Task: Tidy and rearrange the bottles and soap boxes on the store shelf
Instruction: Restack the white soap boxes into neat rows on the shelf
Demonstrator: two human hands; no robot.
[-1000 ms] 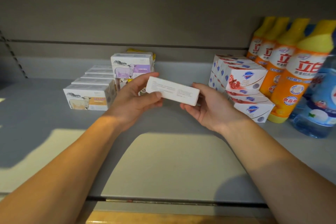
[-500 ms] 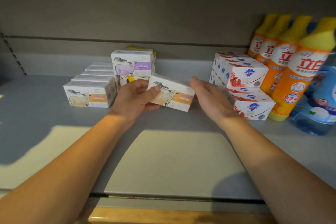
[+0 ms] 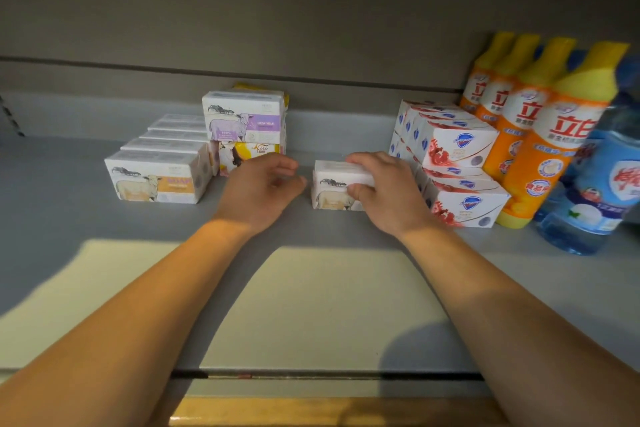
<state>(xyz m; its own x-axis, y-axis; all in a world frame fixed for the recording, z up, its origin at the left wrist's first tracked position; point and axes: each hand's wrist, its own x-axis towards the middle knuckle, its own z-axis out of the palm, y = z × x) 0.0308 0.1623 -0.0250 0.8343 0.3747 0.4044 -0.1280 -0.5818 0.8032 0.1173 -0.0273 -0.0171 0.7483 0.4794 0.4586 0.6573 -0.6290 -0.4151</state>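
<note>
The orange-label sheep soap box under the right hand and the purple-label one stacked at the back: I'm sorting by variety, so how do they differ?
The orange-label sheep soap box stands alone on the grey shelf, gripped by the right hand; the purple-label sheep soap box is untouched and sits atop a yellow-fronted box. The first is further forward, near the red-and-white soap boxes; the second is further back. Both are white cartons with a sheep drawing, fronts facing out.

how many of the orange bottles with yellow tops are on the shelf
4 orange bottles, in a row at the right end running front to back: front, second, third, rearmost. More may be hidden behind them.
</note>
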